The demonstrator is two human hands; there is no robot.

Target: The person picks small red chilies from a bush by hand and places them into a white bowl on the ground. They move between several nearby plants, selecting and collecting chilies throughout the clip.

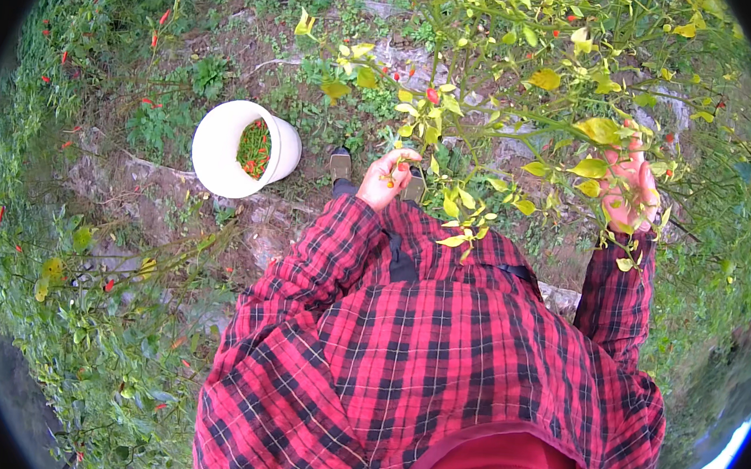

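Note:
My left hand is in front of my body with its fingers curled in. Small orange-red chili peppers show at its fingers, beside the lower twigs of a chili plant. On the right, my right hand is raised among the branches of the same plant. Its fingers are stretched upward and apart, partly covered by yellow-green leaves; whether they touch a twig I cannot tell. A red pepper hangs on the plant between and above my hands.
A white bucket lies tilted on the ground to the left, with red and green chili peppers inside. More chili plants with red fruit grow along the left. My shoes stand on stony, weedy ground.

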